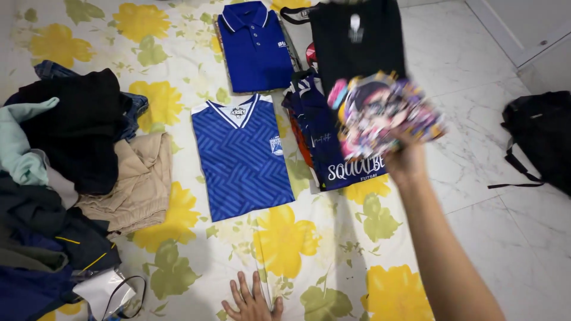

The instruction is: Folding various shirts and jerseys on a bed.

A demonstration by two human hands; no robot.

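Floral sheet [178,35] with yellow blooms spread flat over pale marble floor [476,71]. White door edge at the top right corner, black bag [538,139] on bare floor well right of the sheet.

On the sheet: 1 folded blue jersey [241,157] at the middle; a blue polo [256,44] just above it; a navy jersey [330,145] just right of it, partly covering something red beneath. Loose pile [65,178] of dark, tan and mint clothes left of the blue jersey, cut off by the frame edge.

Right hand [406,159] raised right of the blue jersey, fingers closed on a black tee [363,65] with a colourful print, blurred, hanging above the navy jersey; print hard to make out.

Left hand [253,302] pressed flat on the sheet below the blue jersey, fingers spread, holding nothing, wrist cut off.
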